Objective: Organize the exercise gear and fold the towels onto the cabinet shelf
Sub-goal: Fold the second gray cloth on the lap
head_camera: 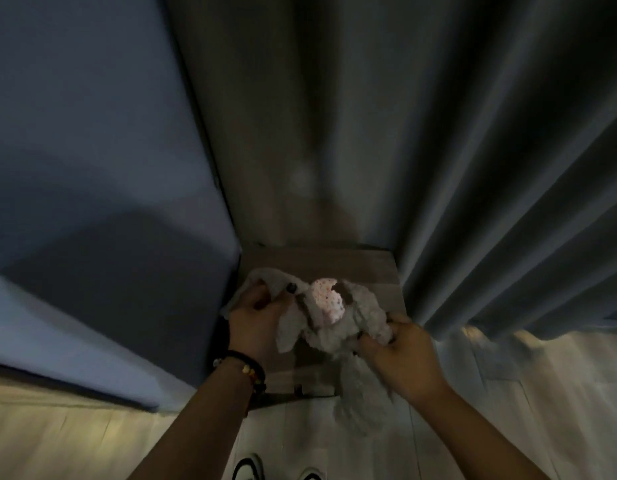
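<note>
Currently gripping a crumpled grey towel point(338, 317) in left hand point(255, 315) and right hand point(400, 355), above the cabinet point(320, 265). Could fold unevenly, being so bunched.

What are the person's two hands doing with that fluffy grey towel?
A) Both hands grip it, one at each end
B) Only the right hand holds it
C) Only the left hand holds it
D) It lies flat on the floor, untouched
A: the left hand and the right hand each grip an end of the crumpled grey towel, held above the wooden cabinet top.
</note>
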